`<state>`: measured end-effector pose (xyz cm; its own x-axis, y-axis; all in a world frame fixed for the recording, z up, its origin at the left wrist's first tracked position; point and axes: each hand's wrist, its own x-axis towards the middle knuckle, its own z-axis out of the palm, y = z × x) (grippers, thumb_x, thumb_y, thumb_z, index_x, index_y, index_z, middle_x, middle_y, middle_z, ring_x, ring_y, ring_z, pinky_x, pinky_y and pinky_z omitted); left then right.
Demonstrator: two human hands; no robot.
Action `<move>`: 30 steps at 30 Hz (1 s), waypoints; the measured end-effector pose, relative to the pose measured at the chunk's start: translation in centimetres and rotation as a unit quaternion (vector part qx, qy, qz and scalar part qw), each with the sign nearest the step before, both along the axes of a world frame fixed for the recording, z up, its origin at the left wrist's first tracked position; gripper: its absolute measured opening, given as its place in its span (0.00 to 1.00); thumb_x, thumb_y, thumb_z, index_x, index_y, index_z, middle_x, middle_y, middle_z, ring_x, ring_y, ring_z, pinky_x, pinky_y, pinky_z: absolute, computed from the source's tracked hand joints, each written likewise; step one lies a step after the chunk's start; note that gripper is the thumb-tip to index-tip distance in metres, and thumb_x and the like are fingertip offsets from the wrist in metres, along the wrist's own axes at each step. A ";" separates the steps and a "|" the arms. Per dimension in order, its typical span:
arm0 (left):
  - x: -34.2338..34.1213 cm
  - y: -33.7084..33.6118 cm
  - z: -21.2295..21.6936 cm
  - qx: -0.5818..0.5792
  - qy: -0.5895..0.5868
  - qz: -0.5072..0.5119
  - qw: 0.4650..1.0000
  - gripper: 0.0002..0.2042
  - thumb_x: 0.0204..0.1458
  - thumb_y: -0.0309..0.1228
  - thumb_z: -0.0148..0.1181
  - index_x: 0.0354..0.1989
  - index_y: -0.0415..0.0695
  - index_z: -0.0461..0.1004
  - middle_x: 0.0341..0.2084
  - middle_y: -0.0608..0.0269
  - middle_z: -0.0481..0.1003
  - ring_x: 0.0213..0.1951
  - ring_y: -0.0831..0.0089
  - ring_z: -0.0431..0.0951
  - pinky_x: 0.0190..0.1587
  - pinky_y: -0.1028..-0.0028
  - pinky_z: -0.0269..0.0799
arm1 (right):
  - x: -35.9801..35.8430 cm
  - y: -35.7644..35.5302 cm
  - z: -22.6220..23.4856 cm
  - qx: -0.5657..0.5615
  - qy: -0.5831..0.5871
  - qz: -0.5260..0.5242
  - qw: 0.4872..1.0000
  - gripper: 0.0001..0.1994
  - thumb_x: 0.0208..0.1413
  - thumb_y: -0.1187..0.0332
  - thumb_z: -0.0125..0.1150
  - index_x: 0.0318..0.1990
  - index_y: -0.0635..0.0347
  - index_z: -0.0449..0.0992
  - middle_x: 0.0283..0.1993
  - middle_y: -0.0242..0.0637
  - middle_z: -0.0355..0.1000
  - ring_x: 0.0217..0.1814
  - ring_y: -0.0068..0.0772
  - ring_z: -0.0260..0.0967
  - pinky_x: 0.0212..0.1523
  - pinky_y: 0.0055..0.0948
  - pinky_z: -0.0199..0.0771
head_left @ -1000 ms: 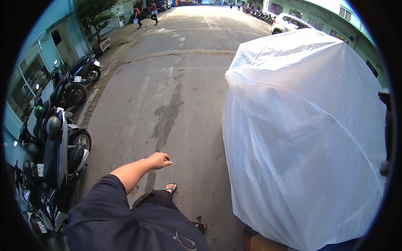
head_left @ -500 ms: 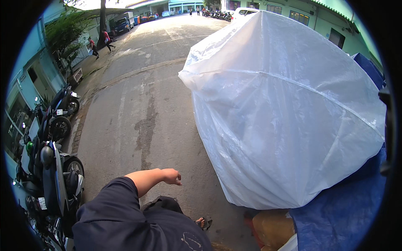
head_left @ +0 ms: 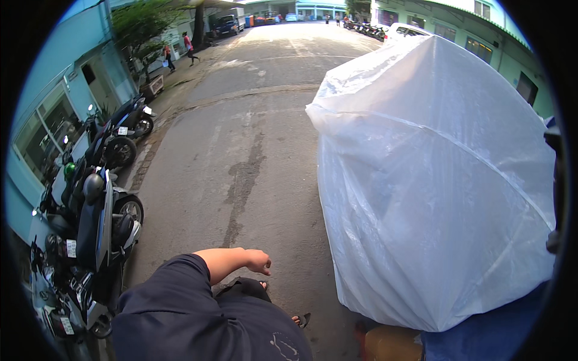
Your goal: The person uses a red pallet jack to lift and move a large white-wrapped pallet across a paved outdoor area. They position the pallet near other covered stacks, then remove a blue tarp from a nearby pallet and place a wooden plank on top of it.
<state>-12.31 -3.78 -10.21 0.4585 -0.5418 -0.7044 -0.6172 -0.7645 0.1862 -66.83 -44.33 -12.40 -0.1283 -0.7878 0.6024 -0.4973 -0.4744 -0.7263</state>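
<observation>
White plastic sheeting point(head_left: 433, 192) drapes a tall, bulky load across the right half of the frame, its peak near the upper right and its hem at the lower right. Nearest, at the lower left and centre, is the wearer's dark shirt point(head_left: 198, 316), a bare forearm reaching out of its sleeve. The left hand point(head_left: 259, 262) hangs over the pavement point(head_left: 205, 144) just below the centre of the frame, wrist bent, fingers loosely curled downward. It touches neither the sheeting nor anything else that shows, and nothing can be seen in it; with its palm hidden, I cannot tell how far the grip is open. The right hand is out of view, so its grip cannot be told.

Below the left hand, a foot shows beside the dark trousers, and a dark sandal point(head_left: 304, 320) sits a little lower and to the right. Under the sheeting's hem lie a blue cover point(head_left: 481, 331) and a tan, rounded object point(head_left: 392, 344) at the lower edge.

Farther off, parked motorbikes point(head_left: 96, 228) line the left side beside a pale blue building point(head_left: 42, 168). Beyond them, at the upper left, stand a tree point(head_left: 141, 27) and two people. Near the top are a dark blue truck point(head_left: 226, 25) and, behind the sheeting's peak, a white car point(head_left: 402, 30).
</observation>
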 end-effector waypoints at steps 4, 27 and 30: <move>1.5 2.1 0.2 -0.051 -0.020 0.090 0.994 0.27 0.55 0.55 0.57 0.53 0.47 0.77 0.47 0.50 0.79 0.54 0.52 0.76 0.56 0.58 0.71 | 3.0 -1.9 0.2 0.063 -0.001 0.060 0.996 0.44 0.47 0.58 0.77 0.63 0.74 0.56 0.53 0.58 0.71 0.50 0.49 0.73 0.50 0.47 0.76; 0.7 0.5 -0.2 0.002 0.004 0.074 0.997 0.28 0.56 0.56 0.57 0.54 0.46 0.76 0.47 0.51 0.80 0.53 0.53 0.77 0.57 0.61 0.71 | -26.4 -0.3 -9.3 0.214 -0.090 -0.079 0.969 0.49 0.44 0.62 0.79 0.67 0.72 0.50 0.59 0.57 0.68 0.57 0.49 0.70 0.57 0.48 0.73; 1.5 -0.9 0.3 -0.023 0.001 0.057 0.998 0.28 0.56 0.56 0.56 0.55 0.46 0.76 0.46 0.51 0.80 0.53 0.53 0.77 0.57 0.61 0.70 | -29.3 0.5 -10.7 0.193 -0.028 -0.163 0.967 0.45 0.45 0.58 0.78 0.64 0.72 0.55 0.57 0.57 0.69 0.54 0.48 0.71 0.53 0.47 0.75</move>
